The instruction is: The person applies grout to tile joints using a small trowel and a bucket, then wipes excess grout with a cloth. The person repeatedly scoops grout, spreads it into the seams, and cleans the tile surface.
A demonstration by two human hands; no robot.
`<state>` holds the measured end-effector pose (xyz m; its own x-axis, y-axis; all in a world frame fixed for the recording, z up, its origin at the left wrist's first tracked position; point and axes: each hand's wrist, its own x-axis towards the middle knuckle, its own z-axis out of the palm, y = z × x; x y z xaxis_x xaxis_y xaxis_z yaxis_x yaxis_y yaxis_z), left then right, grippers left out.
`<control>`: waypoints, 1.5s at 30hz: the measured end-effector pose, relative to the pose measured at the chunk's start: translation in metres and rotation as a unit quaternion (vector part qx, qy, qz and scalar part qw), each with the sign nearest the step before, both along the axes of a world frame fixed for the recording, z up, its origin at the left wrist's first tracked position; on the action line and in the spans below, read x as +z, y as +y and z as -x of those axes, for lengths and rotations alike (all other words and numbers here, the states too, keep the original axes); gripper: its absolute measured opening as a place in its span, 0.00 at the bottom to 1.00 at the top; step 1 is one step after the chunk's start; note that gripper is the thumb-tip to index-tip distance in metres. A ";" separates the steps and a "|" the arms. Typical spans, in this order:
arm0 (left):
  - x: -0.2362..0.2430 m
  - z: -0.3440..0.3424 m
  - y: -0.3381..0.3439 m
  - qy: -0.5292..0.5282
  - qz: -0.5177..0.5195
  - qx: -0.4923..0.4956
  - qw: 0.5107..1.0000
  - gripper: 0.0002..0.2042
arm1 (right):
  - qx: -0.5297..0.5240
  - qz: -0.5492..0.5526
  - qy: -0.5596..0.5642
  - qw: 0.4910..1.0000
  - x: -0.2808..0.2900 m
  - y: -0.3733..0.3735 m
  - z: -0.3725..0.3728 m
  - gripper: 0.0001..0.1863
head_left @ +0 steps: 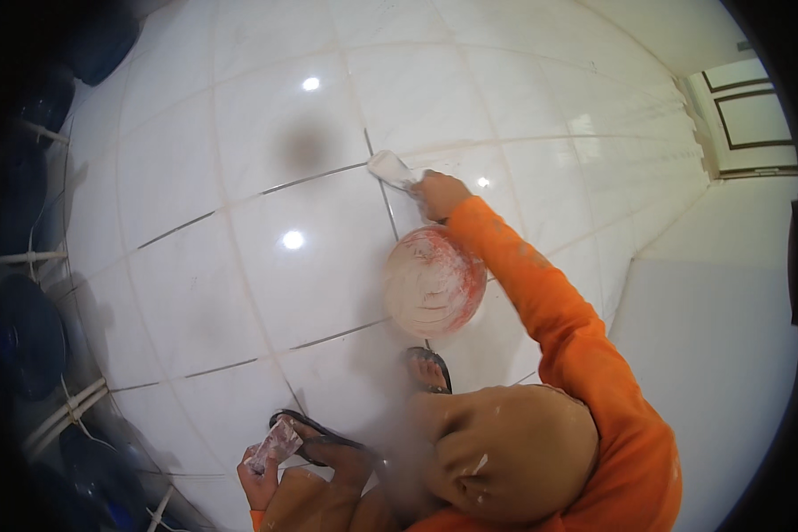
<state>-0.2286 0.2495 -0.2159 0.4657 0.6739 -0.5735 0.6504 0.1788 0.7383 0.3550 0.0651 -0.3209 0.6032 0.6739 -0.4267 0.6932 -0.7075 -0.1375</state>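
Observation:
My right hand [441,193] is closed round the handle of a putty knife [389,168]. Its blade, smeared white, lies against the tiles where two dark joints cross. Low at the left, my left hand [257,481] grips a flat, roughly rectangular piece [275,444] coated in whitish smears; its exact kind is unclear. Between my feet and the right hand stands a round reddish bowl [466,297], its surface coated with pale cream paste [417,282]. My right sleeve passes close beside the bowl's right edge.
White glossy floor tiles [177,310] have some dark joints and some pale ones. Large blue water jugs [28,337] lie on a white rack [66,415] along the left. A white wall [705,328] and a panelled white door [749,120] stand at right. My sandalled feet [428,368] are near the bowl.

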 end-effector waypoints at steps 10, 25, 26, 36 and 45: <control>-0.029 0.029 -0.020 0.037 -0.004 0.124 0.992 0.13 | 0.024 -0.058 -0.068 0.996 0.047 0.046 -0.002 0.19; -0.070 0.062 -0.008 0.021 0.045 0.131 0.990 0.09 | 0.026 0.083 -0.045 0.995 -0.040 0.042 0.016 0.24; -0.071 0.062 -0.010 0.005 0.028 0.131 0.991 0.09 | 0.028 0.085 -0.047 0.995 -0.039 0.045 0.008 0.24; -0.073 0.062 -0.022 0.008 0.062 0.178 0.982 0.08 | 0.056 0.046 -0.060 0.996 -0.045 0.078 -0.001 0.24; -0.068 0.055 -0.023 0.011 0.093 0.161 0.983 0.08 | 0.061 0.009 -0.049 0.997 -0.083 0.060 -0.012 0.29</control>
<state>-0.2835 0.2266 -0.2842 0.2316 0.6672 -0.7080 0.5539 0.5079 0.6598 0.3673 0.1255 -0.4038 0.5564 0.7375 -0.3828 0.7840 -0.6186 -0.0522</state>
